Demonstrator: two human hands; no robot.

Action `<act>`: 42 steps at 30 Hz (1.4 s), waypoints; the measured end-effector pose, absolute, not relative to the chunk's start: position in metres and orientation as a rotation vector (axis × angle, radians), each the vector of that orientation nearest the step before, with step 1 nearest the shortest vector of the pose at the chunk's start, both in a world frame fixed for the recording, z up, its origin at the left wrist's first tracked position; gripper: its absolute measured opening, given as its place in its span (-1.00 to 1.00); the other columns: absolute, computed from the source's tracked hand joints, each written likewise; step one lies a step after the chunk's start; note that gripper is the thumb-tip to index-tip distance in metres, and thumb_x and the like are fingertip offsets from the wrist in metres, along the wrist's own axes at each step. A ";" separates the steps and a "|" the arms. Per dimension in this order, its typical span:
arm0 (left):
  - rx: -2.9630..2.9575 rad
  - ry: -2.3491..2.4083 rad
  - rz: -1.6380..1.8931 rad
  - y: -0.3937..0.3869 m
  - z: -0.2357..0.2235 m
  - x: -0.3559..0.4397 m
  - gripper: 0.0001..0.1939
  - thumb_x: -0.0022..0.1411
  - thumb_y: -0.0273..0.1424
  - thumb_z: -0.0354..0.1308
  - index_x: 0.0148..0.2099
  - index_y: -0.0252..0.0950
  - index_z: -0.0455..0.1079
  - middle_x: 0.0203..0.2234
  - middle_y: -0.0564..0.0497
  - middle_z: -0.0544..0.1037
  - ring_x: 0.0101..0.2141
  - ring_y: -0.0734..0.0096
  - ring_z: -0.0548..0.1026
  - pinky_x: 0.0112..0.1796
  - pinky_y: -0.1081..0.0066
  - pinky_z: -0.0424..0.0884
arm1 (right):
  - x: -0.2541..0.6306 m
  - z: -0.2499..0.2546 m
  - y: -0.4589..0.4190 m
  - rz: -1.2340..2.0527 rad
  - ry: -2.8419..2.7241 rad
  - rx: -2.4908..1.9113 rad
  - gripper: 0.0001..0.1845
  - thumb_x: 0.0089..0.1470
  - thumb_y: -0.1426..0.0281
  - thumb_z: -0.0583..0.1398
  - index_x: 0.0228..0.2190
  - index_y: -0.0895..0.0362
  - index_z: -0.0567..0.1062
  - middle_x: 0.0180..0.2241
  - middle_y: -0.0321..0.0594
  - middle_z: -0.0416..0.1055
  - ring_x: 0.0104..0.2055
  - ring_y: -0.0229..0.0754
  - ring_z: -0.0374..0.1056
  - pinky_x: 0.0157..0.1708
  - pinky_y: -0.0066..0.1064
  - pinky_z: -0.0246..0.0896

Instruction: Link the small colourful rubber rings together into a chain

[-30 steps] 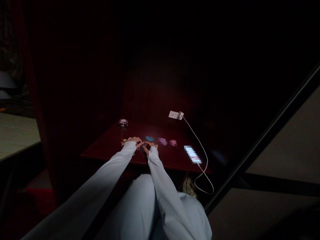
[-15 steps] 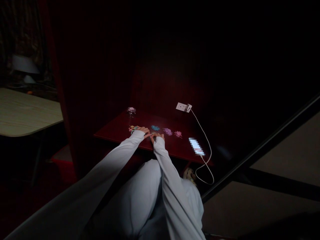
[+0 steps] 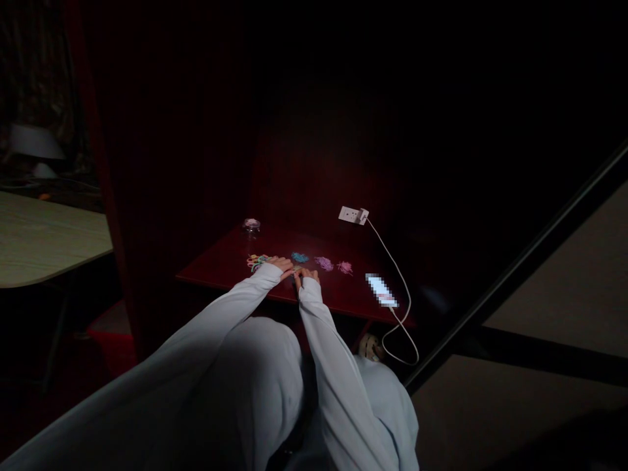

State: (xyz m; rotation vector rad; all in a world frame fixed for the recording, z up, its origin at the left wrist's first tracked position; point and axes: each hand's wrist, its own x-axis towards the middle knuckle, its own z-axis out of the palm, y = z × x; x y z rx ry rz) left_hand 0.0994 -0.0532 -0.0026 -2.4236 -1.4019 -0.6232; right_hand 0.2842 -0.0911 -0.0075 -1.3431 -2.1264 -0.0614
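Mid-frame, the left hand (image 3: 281, 263) and right hand (image 3: 310, 275) nearly meet, grip indistinct. Blue pile (image 3: 299, 257), purple pile (image 3: 324, 263) and pink pile (image 3: 345, 267) lie apart, likely keeping colours unmixed.

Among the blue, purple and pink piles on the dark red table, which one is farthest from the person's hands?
The pink pile, at the row's right end, nearest the phone; the purple pile lies between it and the blue pile.

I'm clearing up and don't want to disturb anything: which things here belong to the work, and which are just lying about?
Probably the work:
- mixed-colour loops beside the left hand
- blue pile, purple pile, pink pile
- possibly the container

Probably just lying about:
- phone
- white cable
- lamp
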 end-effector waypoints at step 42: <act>-2.396 -1.419 -0.890 -0.051 -0.004 0.109 -0.85 0.47 -0.41 0.08 -0.18 -0.23 0.46 -0.20 -0.06 0.62 -0.11 0.22 0.54 -0.06 0.29 0.37 | 0.287 -0.004 -0.088 0.202 -1.641 -1.268 -0.59 0.22 0.15 0.02 -0.61 0.03 0.30 -0.64 -0.30 0.33 -0.55 -0.23 0.20 -0.48 -0.43 0.11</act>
